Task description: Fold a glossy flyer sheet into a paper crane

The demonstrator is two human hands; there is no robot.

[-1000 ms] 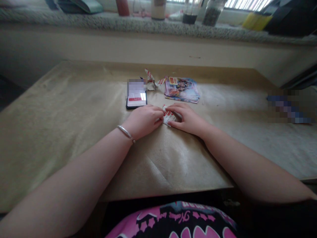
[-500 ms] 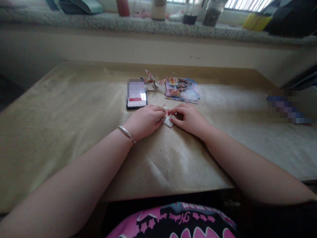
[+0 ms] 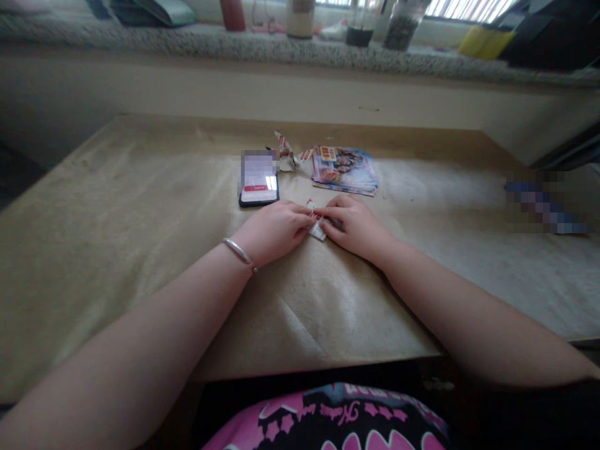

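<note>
- Grey speckled sill point(image 3: 262, 47) lies at twelve o'clock; its see-through jar point(image 3: 401, 31) contains something dark.
- White-red paper point(image 3: 317, 232) lies between both hands, long axis eleven-to-five o'clock.
- Left hand point(image 3: 277, 229) grasps its edge; right hand point(image 3: 360, 224) touches it, gripping I cannot tell.

Small white paper piece point(image 3: 317, 233) with red print, partly covered, aslant on the tabletop point(image 3: 300, 300)

There is one phone point(image 3: 257, 194), one bracelet point(image 3: 237, 250), one folded paper point(image 3: 317, 232).
</note>
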